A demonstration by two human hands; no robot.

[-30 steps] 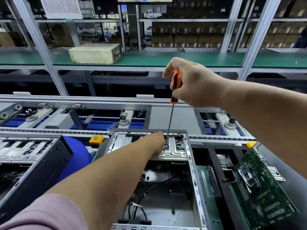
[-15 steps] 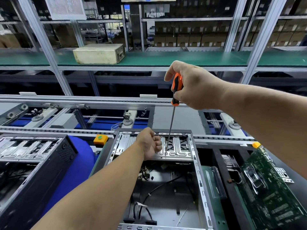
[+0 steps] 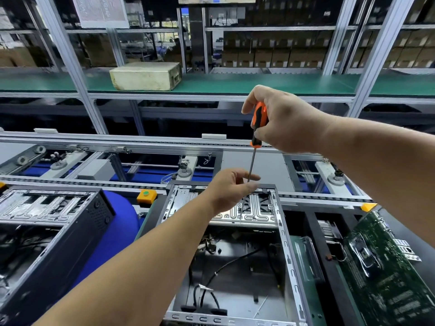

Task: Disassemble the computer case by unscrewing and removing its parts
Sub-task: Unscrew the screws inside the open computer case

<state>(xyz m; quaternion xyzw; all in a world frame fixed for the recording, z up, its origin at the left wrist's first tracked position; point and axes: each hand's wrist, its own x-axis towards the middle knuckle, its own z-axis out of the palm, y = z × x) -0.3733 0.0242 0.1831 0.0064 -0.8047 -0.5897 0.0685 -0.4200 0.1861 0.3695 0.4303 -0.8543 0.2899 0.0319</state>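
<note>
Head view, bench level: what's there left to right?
Second computer case → blue bin → orange button box → open computer case under the screwdriver → green motherboard.

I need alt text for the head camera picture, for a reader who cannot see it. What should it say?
A person's right hand grips an orange-handled screwdriver upright, its tip on the metal bracket at the far end of an open computer case. The left hand has its fingers at the shaft. A green circuit board lies to the right.

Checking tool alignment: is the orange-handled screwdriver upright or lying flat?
Nearly upright, slightly tilted. The right hand grips the orange-handled screwdriver on top; its shaft runs down to the silver metal drive bracket.
</note>
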